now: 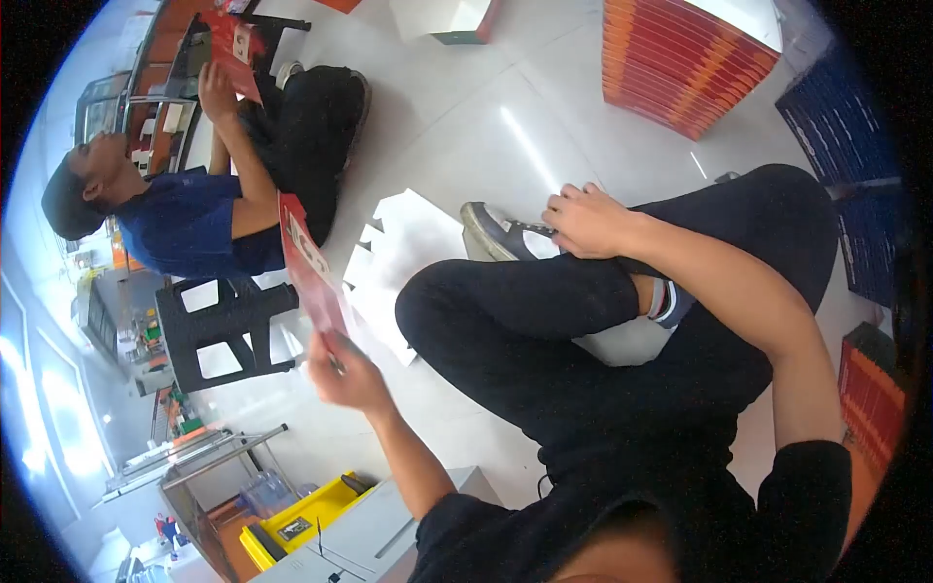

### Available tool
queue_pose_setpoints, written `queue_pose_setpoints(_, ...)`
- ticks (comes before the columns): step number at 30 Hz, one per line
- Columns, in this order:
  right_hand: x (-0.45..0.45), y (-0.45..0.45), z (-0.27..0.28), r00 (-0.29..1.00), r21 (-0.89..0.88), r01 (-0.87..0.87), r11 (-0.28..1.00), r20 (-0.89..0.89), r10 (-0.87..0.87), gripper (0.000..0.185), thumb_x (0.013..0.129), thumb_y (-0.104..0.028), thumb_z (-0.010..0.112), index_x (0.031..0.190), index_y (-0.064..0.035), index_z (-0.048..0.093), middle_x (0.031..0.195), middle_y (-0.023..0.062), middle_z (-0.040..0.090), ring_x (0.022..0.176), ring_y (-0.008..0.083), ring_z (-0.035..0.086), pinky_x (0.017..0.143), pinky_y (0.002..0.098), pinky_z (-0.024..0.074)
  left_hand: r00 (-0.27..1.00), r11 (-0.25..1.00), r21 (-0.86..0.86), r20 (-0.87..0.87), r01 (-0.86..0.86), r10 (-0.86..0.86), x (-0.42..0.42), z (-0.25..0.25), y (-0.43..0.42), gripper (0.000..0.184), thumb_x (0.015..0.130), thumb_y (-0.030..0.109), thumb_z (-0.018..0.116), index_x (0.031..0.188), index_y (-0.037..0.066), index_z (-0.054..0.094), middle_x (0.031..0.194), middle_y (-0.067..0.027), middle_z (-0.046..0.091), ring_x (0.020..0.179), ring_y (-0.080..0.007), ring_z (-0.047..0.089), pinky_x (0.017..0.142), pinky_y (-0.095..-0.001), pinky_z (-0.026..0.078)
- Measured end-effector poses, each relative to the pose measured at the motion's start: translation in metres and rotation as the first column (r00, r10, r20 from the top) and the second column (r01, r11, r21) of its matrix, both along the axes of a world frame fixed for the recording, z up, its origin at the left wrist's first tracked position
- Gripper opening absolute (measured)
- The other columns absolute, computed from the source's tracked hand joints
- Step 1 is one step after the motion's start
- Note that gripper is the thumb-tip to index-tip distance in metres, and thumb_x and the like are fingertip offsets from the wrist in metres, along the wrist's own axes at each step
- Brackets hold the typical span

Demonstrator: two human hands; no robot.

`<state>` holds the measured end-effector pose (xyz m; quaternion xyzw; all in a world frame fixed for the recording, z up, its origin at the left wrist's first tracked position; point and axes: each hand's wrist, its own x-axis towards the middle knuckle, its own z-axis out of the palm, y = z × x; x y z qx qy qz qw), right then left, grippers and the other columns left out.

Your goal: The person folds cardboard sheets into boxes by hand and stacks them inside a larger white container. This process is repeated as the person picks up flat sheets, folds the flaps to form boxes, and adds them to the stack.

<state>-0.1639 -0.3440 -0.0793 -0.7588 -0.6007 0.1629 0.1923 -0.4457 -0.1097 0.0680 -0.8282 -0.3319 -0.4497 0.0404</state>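
My left hand (342,374) is closed on the lower end of a red printed sheet or folder (313,267), holding it up at the left of the head view. White cut sheets (413,253) lie on the floor behind it. Near the middle, my right hand (586,222) has its fingers curled beside my crossed legs, just above a dark-and-white shoe (501,233). Whatever is under those fingers is hidden.
A seated co-worker (204,219) at the upper left holds another red sheet (236,53). Tall red-orange (680,63) and dark blue (836,126) stacks stand right. A black plastic stool (233,335) and yellow bin (301,520) are left.
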Motion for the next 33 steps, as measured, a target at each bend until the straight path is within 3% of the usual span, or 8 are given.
queue_pose_setpoints(2,-0.001,0.006,0.010,0.998,0.201,0.000,0.980,0.056,-0.012,0.050,0.103,-0.045,0.046,0.119,-0.0011,0.065,0.108,0.0200,0.068,0.098,0.0344,0.068,0.084,0.0486,0.0546,0.984,0.975,0.174,-0.139,0.139,-0.116,-0.009,0.005,-0.061,0.012,0.095,0.005,0.067,0.102,-0.002,0.073,0.103,-0.0169,0.075,0.094,-0.0284,0.074,0.084,-0.0357,0.059)
queue_pose_setpoints(3,-0.001,0.013,0.023,0.901,0.209,0.176,0.962,-0.427,-0.073,0.054,0.103,-0.050,0.046,0.119,-0.0016,0.065,0.113,0.0189,0.066,0.099,0.0318,0.067,0.082,0.0468,0.0550,0.921,0.962,0.176,-0.365,0.210,-0.134,-0.015,0.009,-0.088,0.014,0.092,-0.002,0.065,0.104,-0.003,0.072,0.105,-0.0162,0.075,0.096,-0.0287,0.074,0.083,-0.0380,0.060)
queue_pose_setpoints(5,0.002,0.013,0.080,0.071,-0.098,0.320,0.942,-0.989,-0.127,0.060,0.105,-0.055,0.039,0.124,-0.0024,0.061,0.119,0.0131,0.064,0.098,0.0209,0.064,0.087,0.0390,0.0524,0.767,0.818,-0.063,-0.311,0.572,-0.561,-0.022,0.001,-0.122,0.014,0.085,-0.006,0.067,0.096,0.002,0.069,0.106,-0.0125,0.075,0.097,-0.0281,0.075,0.088,-0.0438,0.057)
queue_pose_setpoints(8,0.005,-0.005,0.107,-0.264,-0.071,0.302,0.951,-0.965,0.012,0.066,0.100,-0.055,0.053,0.136,0.0002,0.054,0.116,0.0144,0.067,0.106,0.0247,0.067,0.083,0.0430,0.0584,0.733,0.805,-0.218,-0.335,0.551,-0.592,-0.036,-0.023,-0.140,0.020,0.084,-0.004,0.067,0.097,0.011,0.071,0.108,-0.0052,0.076,0.107,-0.0280,0.071,0.113,-0.0551,0.034)
queue_pose_setpoints(19,-0.035,-0.017,0.091,0.005,-0.085,0.330,0.940,-0.996,-0.092,0.044,0.090,-0.012,0.074,0.128,0.0059,0.058,0.117,0.0133,0.068,0.107,0.0190,0.065,0.096,0.0341,0.0517,0.685,0.887,-0.460,-0.634,0.039,-0.358,-0.037,0.014,-0.168,0.053,0.083,0.021,0.079,0.133,0.015,0.063,0.151,-0.0103,0.047,0.144,-0.0337,0.038,0.119,-0.0631,0.015)
queue_pose_setpoints(21,-0.039,-0.030,0.095,0.170,-0.068,0.362,0.930,-0.976,-0.138,0.042,0.092,-0.012,0.071,0.127,0.0061,0.058,0.114,0.0121,0.068,0.106,0.0173,0.063,0.095,0.0337,0.0507,0.950,0.821,-0.548,-0.142,0.158,-0.278,-0.051,-0.004,-0.144,0.071,0.087,0.026,0.078,0.148,0.006,0.047,0.155,-0.0170,0.039,0.145,-0.0342,0.035,0.120,-0.0549,0.021)
queue_pose_setpoints(25,0.004,-0.054,0.105,0.365,0.020,0.201,0.979,-0.929,-0.056,0.037,0.093,-0.013,0.067,0.127,0.0012,0.059,0.108,0.0076,0.067,0.100,0.0147,0.060,0.091,0.0329,0.0500,0.957,0.835,-0.468,-0.149,-0.289,0.248,-0.062,0.019,-0.090,0.079,0.089,0.020,0.076,0.153,0.002,0.034,0.157,-0.0177,0.037,0.145,-0.0355,0.036,0.116,-0.0506,0.033)
queue_pose_setpoints(33,0.069,-0.042,0.175,0.880,0.148,-0.023,0.989,-0.467,0.090,0.048,0.089,-0.020,0.071,0.129,0.0031,0.062,0.114,0.0150,0.068,0.104,0.0230,0.063,0.094,0.0349,0.0491,0.965,0.843,-0.471,0.100,0.259,-0.241,-0.002,0.067,-0.052,0.097,0.078,0.013,0.085,0.157,0.007,0.030,0.159,-0.0190,0.036,0.142,-0.0339,0.043,0.113,-0.0477,0.037)
